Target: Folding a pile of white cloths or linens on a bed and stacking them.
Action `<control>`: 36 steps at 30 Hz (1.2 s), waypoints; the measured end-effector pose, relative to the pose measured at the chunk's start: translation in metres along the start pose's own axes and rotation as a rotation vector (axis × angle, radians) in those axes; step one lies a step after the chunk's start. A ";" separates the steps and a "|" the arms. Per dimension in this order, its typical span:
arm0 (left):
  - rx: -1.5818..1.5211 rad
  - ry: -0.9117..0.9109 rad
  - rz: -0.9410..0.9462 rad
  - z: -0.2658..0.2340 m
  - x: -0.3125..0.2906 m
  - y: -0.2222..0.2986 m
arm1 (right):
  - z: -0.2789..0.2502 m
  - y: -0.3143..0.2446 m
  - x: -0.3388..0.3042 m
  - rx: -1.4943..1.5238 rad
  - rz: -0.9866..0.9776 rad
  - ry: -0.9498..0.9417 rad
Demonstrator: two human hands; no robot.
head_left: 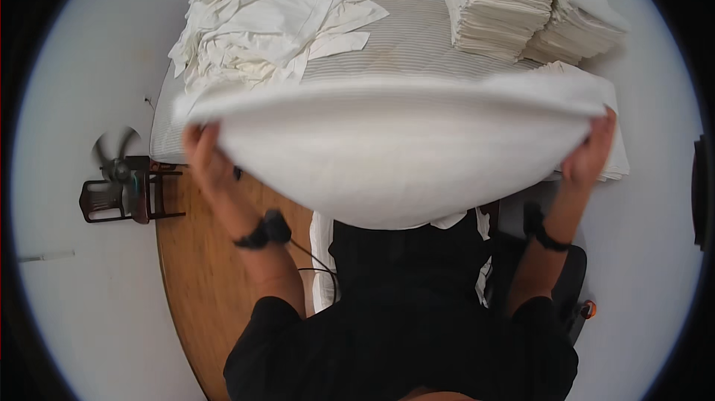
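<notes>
Firmly gripping, with left hand (208,161) and right hand (590,151), opposite ends of a white cloth (395,155) — held up, sagging in the middle — and facing a striped mattress (406,17) bearing a loose heap of cloths (257,21) at left, stacked cloths (497,14) at right.

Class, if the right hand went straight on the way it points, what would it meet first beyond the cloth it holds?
Beyond the held cloth, the right hand would probably meet the near cloth stack, though depth is unclear.
</notes>
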State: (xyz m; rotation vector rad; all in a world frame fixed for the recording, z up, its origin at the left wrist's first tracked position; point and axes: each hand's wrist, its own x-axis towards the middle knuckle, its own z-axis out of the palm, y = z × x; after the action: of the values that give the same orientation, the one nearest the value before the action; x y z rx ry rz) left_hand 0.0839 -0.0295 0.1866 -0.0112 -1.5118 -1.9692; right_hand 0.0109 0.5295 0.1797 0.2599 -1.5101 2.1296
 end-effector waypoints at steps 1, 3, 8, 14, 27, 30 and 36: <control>0.165 0.017 -0.043 -0.006 0.028 -0.037 | 0.009 0.025 0.014 -0.088 0.006 0.082; 0.148 -0.128 -0.113 0.032 0.060 -0.097 | -0.017 0.092 0.044 -0.013 0.133 0.079; 0.539 -0.214 -0.364 0.002 0.080 -0.259 | -0.046 0.243 0.044 -0.518 0.243 0.137; 0.609 -0.151 -0.387 0.009 0.065 -0.283 | -0.070 0.278 0.035 -0.809 0.401 0.157; 0.594 -0.185 -0.576 -0.038 -0.002 -0.195 | -0.085 0.182 -0.044 -0.556 0.863 -0.107; 0.228 0.035 -0.680 -0.051 -0.027 -0.174 | -0.073 0.131 -0.066 -0.491 0.917 -0.061; 0.155 -0.064 -0.797 -0.082 -0.089 -0.169 | -0.105 0.125 -0.115 -0.381 1.085 -0.438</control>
State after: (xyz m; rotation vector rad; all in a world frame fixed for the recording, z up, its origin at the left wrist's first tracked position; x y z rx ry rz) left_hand 0.1013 -0.0359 -0.0208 0.6970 -1.8909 -2.4394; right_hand 0.0596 0.5607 -0.0112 -0.3477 -2.7058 2.5356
